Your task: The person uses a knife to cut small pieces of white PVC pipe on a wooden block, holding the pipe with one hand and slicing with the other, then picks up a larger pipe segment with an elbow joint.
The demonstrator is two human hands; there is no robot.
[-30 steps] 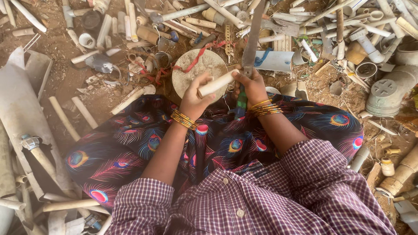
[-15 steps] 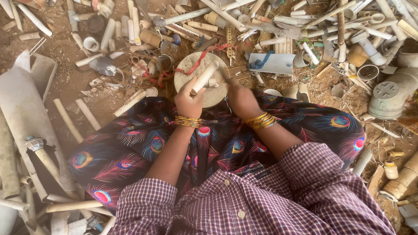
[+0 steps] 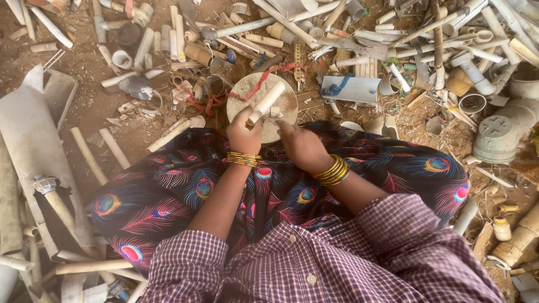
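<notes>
My left hand (image 3: 245, 133) grips the lower end of a short cream pipe piece (image 3: 267, 101), which lies slanted on a round, dusty wooden block (image 3: 242, 94) in front of my lap. My right hand (image 3: 303, 147) rests knuckles-up at the block's near edge, just right of the pipe piece, fingers curled. Anything it may hold is hidden under the hand. A small pale chip (image 3: 275, 113) lies on the block between the hands. Both wrists wear yellow bangles, and a peacock-patterned skirt (image 3: 168, 191) covers my lap.
Cut pipe lengths and fittings litter the dirt beyond the block (image 3: 393, 39). A large grey pipe fitting (image 3: 498, 134) sits at right, a flat white box (image 3: 353, 88) behind the block, a grey sheet (image 3: 31, 129) at left. Loose sticks (image 3: 115, 148) lie near my left knee.
One second ago my right hand held a long dark blade raised above the block. It has come down to the block's edge, and the blade is out of sight. The pipe piece turned steeper.
</notes>
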